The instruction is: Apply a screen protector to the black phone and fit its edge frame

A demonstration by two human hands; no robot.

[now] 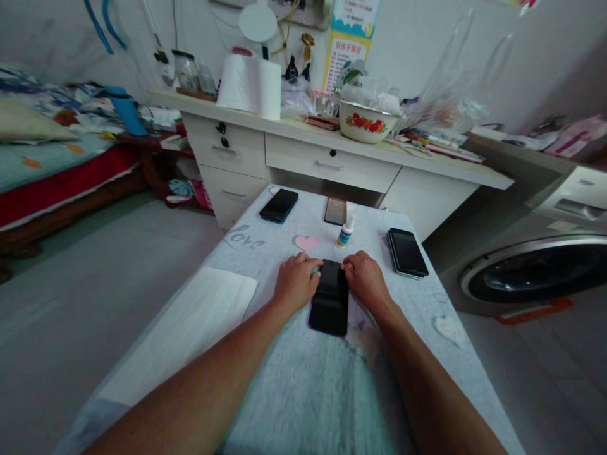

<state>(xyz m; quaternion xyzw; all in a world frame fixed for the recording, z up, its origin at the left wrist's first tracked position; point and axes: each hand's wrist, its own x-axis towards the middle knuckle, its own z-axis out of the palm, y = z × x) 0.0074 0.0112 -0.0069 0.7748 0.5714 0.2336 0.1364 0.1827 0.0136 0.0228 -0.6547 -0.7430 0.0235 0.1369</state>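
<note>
A smartphone (329, 303) with a dark screen lies flat on the cloth-covered table in front of me. My left hand (298, 278) grips its upper left edge, fingers curled and thumb at the rim. On the opposite side, my right hand (364, 275) is closed at the upper right corner, with fingertips pinched against the edge. Just beyond the hands stands a small spray bottle (346, 231) with a white top and a blue and yellow label. A pink heart (306, 243) shows on the cloth near my left hand.
Stacked phones (408, 253) lie at the right and a dark phone (279, 205) at the far left. Another phone (336, 210) is near the table's far edge. White paper (190, 322) covers the left side. Beyond are a white desk (332, 165) and a washing machine (535, 246).
</note>
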